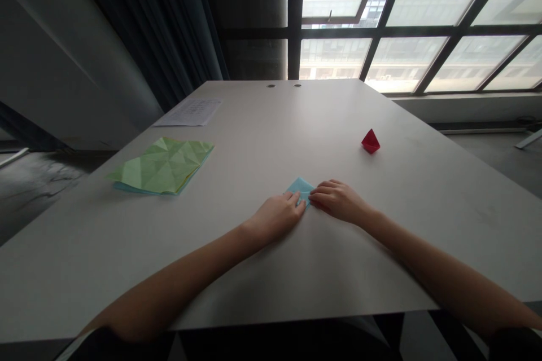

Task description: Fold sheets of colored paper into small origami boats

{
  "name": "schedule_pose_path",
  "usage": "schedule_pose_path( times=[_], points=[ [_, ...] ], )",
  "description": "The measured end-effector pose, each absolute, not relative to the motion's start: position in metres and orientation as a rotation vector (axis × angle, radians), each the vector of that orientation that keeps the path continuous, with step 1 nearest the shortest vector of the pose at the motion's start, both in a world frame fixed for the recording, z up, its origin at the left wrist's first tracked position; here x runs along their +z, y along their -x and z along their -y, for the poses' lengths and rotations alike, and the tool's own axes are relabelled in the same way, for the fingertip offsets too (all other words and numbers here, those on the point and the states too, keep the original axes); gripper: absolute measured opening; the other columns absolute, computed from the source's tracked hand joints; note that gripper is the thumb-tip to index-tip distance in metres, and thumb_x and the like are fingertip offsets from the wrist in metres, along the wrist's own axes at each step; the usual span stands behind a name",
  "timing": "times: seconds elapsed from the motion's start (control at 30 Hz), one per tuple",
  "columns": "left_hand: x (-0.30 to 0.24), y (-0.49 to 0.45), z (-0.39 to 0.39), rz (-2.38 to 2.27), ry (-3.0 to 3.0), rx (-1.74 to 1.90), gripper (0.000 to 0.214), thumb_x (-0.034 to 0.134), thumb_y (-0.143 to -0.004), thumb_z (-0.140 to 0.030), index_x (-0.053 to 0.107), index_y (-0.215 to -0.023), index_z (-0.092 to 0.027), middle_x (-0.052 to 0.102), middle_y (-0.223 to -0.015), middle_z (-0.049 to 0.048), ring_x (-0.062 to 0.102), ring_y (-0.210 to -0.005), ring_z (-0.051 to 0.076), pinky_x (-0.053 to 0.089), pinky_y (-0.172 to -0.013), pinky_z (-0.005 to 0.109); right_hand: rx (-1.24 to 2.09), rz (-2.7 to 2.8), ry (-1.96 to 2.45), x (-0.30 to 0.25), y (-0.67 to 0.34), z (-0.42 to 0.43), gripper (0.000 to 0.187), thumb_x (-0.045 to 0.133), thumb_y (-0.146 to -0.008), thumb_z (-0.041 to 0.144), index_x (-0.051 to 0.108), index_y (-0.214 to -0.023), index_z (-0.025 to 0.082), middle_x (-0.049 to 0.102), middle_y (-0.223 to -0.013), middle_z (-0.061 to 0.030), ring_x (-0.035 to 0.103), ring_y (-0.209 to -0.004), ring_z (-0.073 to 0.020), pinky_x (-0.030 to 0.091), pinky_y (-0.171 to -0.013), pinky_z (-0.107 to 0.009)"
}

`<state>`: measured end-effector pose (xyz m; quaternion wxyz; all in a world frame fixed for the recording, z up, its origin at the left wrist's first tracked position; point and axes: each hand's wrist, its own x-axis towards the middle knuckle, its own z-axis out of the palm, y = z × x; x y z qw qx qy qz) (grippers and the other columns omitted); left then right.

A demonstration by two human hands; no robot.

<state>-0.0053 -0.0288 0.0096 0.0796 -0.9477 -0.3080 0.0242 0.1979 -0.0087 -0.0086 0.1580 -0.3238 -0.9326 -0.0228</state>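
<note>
A small folded light blue paper (300,185) lies flat on the grey table (271,271), near its middle. My left hand (277,215) rests on the paper's near left edge, fingers curled and pressing down on it. My right hand (336,200) presses the paper's right corner with bent fingers held together. Both hands hide the paper's near half. A finished red folded paper shape (370,141) stands on the table to the far right of my hands, untouched.
A stack of creased green paper (163,165) with blue sheets under it lies at the left. A printed white sheet (189,111) lies farther back left. Windows and a dark curtain stand behind the table's far edge.
</note>
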Motion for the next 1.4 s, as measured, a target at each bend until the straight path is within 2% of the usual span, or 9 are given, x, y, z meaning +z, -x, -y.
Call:
schedule_pose_path(
  times=[0.13, 0.4, 0.63, 0.8, 1.0, 1.23, 1.4],
  points=[
    [0.002, 0.005, 0.029, 0.930, 2.852, 0.068, 0.032, 0.037, -0.086, -0.012, 0.047, -0.115, -0.006, 0.051, -0.119, 0.0205, 0.049, -0.111, 0.026, 0.043, -0.087, 0.038, -0.053, 2.722, 0.918, -0.007, -0.195, 0.010, 0.021, 0.041, -0.087, 0.023, 0.062, -0.087, 0.018, 0.066, -0.092, -0.0085, 0.059, -0.083, -0.0161, 0.039, -0.077, -0.029],
    [0.001, 0.003, 0.035, 1.042, 2.839, 0.130, 0.035, 0.038, -0.085, -0.014, 0.043, -0.120, -0.009, 0.045, -0.126, 0.0209, 0.049, -0.112, 0.029, 0.047, -0.081, 0.041, 0.007, 2.772, 1.145, 0.002, -0.190, 0.017, 0.018, 0.040, -0.087, 0.017, 0.057, -0.092, 0.015, 0.066, -0.082, -0.0097, 0.061, -0.082, -0.0173, 0.036, -0.080, -0.029],
    [-0.002, -0.004, 0.040, 1.157, 2.810, 0.230, 0.039, 0.034, -0.087, -0.013, 0.039, -0.125, -0.010, 0.038, -0.131, 0.0250, 0.042, -0.118, 0.033, 0.045, -0.084, 0.045, 0.202, 2.775, 1.188, 0.002, -0.201, 0.015, 0.019, 0.038, -0.086, 0.013, 0.052, -0.099, 0.017, 0.067, -0.083, -0.0059, 0.063, -0.077, -0.0153, 0.037, -0.082, -0.030],
    [-0.003, -0.007, 0.041, 1.185, 2.788, 0.308, 0.041, 0.032, -0.087, -0.014, 0.037, -0.128, -0.010, 0.037, -0.132, 0.0259, 0.040, -0.119, 0.035, 0.045, -0.083, 0.045, 0.247, 2.813, 1.165, 0.000, -0.207, 0.017, 0.027, 0.037, -0.084, 0.009, 0.049, -0.106, 0.020, 0.066, -0.096, -0.0057, 0.063, -0.086, -0.0161, 0.033, -0.093, -0.038],
    [-0.003, -0.006, 0.041, 1.189, 2.806, 0.260, 0.041, 0.032, -0.087, -0.014, 0.039, -0.127, -0.012, 0.035, -0.132, 0.0261, 0.040, -0.119, 0.036, 0.045, -0.081, 0.049, 0.335, 2.788, 1.079, -0.005, -0.213, 0.014, 0.034, 0.038, -0.081, 0.006, 0.051, -0.109, 0.021, 0.062, -0.110, -0.0074, 0.061, -0.093, -0.0173, 0.036, -0.093, -0.041],
    [-0.006, -0.002, 0.039, 1.169, 2.873, 0.328, 0.047, 0.034, -0.087, -0.018, 0.030, -0.133, -0.023, 0.028, -0.137, 0.0240, 0.032, -0.123, 0.039, 0.041, -0.083, 0.053, 0.402, 2.768, 1.046, -0.005, -0.213, 0.013, 0.033, 0.038, -0.082, 0.005, 0.052, -0.107, 0.020, 0.065, -0.100, -0.0063, 0.062, -0.088, -0.0174, 0.038, -0.091, -0.039],
    [-0.002, -0.001, 0.038, 1.226, 2.920, 0.372, 0.047, 0.031, -0.087, -0.016, 0.027, -0.134, -0.018, 0.028, -0.138, 0.0231, 0.027, -0.126, 0.037, 0.039, -0.088, 0.050, 0.433, 2.753, 1.089, 0.001, -0.211, 0.014, 0.031, 0.039, -0.082, 0.006, 0.050, -0.107, 0.019, 0.066, -0.088, -0.0049, 0.062, -0.081, -0.0168, 0.040, -0.086, -0.035]
  ],
)
